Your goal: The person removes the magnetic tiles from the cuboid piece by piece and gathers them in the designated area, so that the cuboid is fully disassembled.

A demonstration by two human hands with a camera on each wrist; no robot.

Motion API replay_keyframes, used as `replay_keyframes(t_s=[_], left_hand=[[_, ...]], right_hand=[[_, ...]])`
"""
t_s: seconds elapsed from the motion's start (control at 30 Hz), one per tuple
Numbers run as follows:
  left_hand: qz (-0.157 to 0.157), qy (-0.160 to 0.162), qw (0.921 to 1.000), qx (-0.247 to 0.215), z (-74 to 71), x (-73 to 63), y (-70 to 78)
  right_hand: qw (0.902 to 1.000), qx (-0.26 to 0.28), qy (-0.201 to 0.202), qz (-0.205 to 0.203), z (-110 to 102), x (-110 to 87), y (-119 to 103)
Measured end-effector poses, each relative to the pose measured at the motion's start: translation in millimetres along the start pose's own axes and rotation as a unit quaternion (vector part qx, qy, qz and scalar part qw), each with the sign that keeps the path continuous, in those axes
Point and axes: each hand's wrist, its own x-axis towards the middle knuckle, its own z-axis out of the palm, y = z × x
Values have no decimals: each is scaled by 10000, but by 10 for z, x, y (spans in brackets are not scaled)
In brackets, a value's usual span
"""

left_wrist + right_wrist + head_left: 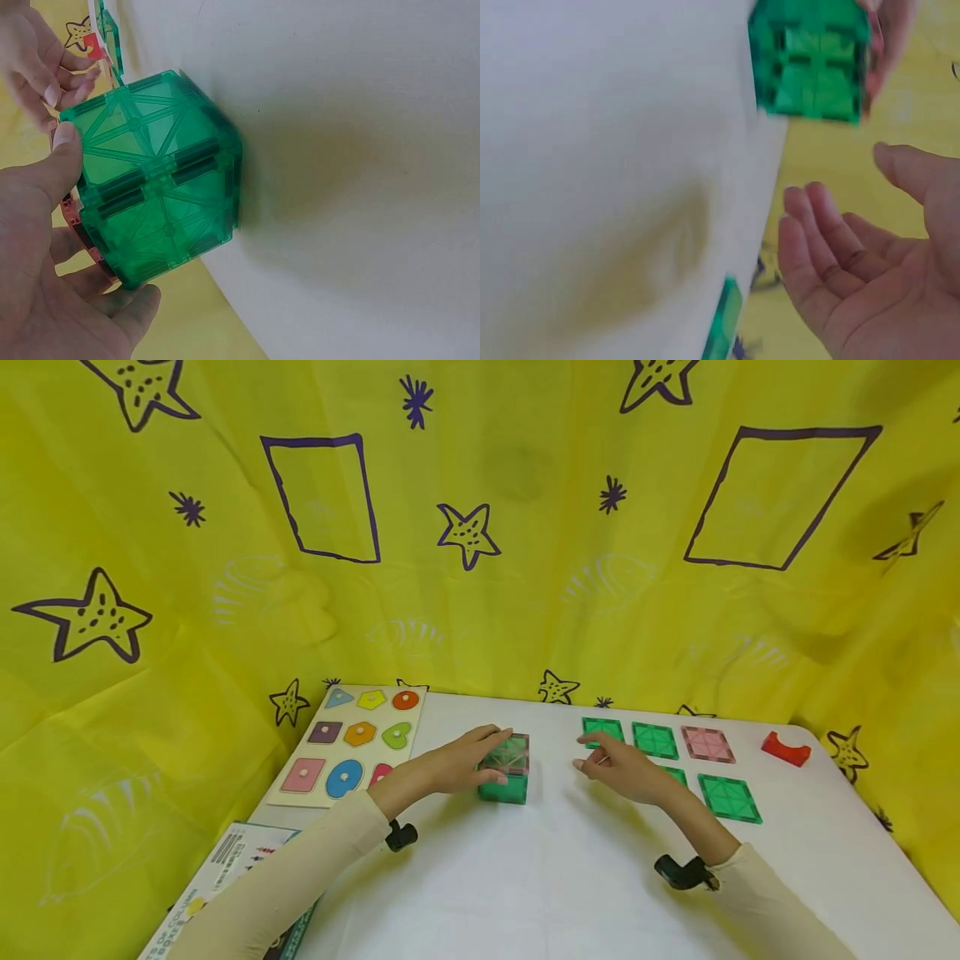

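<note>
A small cube of see-through magnetic tiles [502,791] stands mid-table, with green sides and a pink tile [517,752] on top. My left hand [459,763] grips it at the upper edges, thumb on the near side and fingers at the far side. In the left wrist view, two green faces of the cube [157,180] show, and the hand [34,232] wraps the pink side. To the right of the cube and apart from it, my right hand [628,771] hovers empty, fingers loosely bent. Its palm [877,285] and spread thumb show in the right wrist view.
Flat green tiles [655,741] and a pink tile [707,744] lie at the right, some partly behind the right hand. Beyond them sits a red notched block [786,750]. A shape puzzle board [351,716] and a printed box [202,881] lie left. Yellow curtain [517,618] surrounds the table.
</note>
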Motion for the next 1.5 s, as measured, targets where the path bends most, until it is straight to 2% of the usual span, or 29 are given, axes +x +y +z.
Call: replay_keyframes(t_s=[0.23,0.33,0.47,0.6,0.83,1.23,1.5], left_hand=[[-111,-44,9999,10,-1,22,-4],[-105,-69,9999,-14,-7,22,-1],[-70,-94,9999,51,-16,21,-1],[-61,-109,9998,159,-23,27,-1],[-106,-159,9998,-3,-32,36,5],[-408,-181,9990,38,-58,44,2],[-538,-181,9984,79,-58,22,-5]], right_hand=[[9960,824,-310,-134,369,223,-282],[9947,975,-296,-120,450,282,-376],[9954,911,-247,-176,500,339,-469],[9955,849,-246,-339,516,390,-523],[9964,657,-252,-482,514,428,-519],[9985,273,-154,-449,419,359,-518],[9978,-138,-82,-639,324,303,-419]])
